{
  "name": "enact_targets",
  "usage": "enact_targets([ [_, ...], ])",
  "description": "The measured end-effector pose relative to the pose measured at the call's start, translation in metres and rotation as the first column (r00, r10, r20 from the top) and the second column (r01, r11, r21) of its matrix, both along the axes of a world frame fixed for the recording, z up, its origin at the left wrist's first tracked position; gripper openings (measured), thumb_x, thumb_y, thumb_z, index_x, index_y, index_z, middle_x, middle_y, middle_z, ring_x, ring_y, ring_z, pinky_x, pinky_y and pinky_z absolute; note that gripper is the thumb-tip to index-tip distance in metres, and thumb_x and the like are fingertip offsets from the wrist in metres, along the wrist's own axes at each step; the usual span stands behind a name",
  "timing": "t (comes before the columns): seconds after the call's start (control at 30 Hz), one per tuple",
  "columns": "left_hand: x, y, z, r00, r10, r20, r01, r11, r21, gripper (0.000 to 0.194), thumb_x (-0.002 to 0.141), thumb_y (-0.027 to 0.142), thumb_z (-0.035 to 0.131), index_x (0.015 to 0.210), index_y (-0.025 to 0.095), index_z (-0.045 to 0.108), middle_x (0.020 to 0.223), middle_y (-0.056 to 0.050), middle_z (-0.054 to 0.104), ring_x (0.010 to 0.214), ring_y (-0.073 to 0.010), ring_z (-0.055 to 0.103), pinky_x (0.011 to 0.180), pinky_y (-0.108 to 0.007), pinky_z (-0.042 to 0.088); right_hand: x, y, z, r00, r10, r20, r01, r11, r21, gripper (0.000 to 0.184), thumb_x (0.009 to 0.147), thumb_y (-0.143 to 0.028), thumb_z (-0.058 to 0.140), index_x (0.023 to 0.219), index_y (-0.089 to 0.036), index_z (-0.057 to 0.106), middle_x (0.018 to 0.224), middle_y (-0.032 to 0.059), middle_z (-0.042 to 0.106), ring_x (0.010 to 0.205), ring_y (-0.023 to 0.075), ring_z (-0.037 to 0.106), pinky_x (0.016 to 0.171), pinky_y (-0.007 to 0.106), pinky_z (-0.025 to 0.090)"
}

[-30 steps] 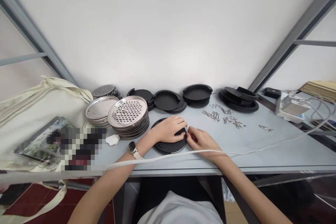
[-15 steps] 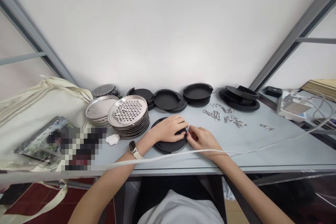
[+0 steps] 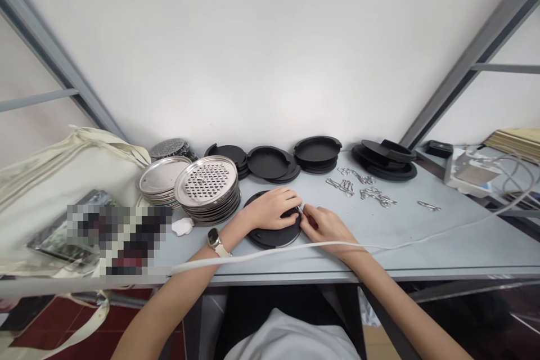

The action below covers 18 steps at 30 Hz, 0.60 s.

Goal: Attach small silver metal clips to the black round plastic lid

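Observation:
A round black plastic disc (image 3: 270, 238) with small slots lies on the table in front of me. My left hand (image 3: 273, 209) rests over its top and grips the right rim, fingers curved and thumb bent beneath them. At that same rim, my right hand (image 3: 327, 227) pinches a small shiny metal wire clip (image 3: 300, 210) between thumb and fingertips. Most of this clip is hidden by the fingers. Similar wire clips (image 3: 377, 197) lie in loose heaps to the right, with one lone clip (image 3: 429, 206) farther out.
Metal discs with perforated tops (image 3: 206, 181) and plain metal lids (image 3: 163, 175) are stacked on the left. Black round trays (image 3: 317, 149) line the wall. A white cable (image 3: 261, 253) crosses before my forearms. A cream bag (image 3: 105, 163) sits left; a white box (image 3: 472, 171) stands right.
The view has shifted very slightly. Both hands stay at the disc's right rim, with only small finger movement around the clip.

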State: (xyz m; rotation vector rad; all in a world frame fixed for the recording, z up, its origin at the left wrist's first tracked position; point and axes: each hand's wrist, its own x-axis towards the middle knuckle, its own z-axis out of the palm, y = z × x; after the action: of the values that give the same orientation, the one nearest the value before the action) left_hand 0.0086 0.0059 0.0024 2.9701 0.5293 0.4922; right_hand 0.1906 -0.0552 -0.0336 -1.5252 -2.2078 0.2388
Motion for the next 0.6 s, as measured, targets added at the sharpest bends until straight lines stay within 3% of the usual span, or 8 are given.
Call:
enact_targets([
  [0.3,-0.0019,0.0049,-0.0032,0.995,-0.012,0.103,0.030,0.984,-0.178,0.017,0.085,0.024,0.051,0.100,0.017,0.055,0.100,-0.006,0.058,0.098,-0.0183,0.053,0.090,-0.029,0.040,-0.0011,-0.0007,0.0010,0.999,0.014,-0.042,-0.015,1.000,-0.022,0.020,0.087,-0.025,0.040,0.067,-0.021,0.040,0.057,-0.0031,0.047,0.050,0.0105,0.042,0.052,0.022,0.027],
  [0.6,-0.0015,0.0049,-0.0046,0.992,-0.004,0.125,0.030,0.977,-0.210,0.020,0.084,0.022,0.053,0.103,0.017,0.057,0.104,-0.007,0.059,0.100,-0.0186,0.053,0.091,-0.030,0.040,-0.0014,-0.0014,0.0012,0.996,0.013,-0.094,-0.018,0.999,-0.044,0.023,0.088,-0.027,0.040,0.066,-0.021,0.039,0.057,-0.0036,0.048,0.050,0.0102,0.042,0.052,0.022,0.028],
])
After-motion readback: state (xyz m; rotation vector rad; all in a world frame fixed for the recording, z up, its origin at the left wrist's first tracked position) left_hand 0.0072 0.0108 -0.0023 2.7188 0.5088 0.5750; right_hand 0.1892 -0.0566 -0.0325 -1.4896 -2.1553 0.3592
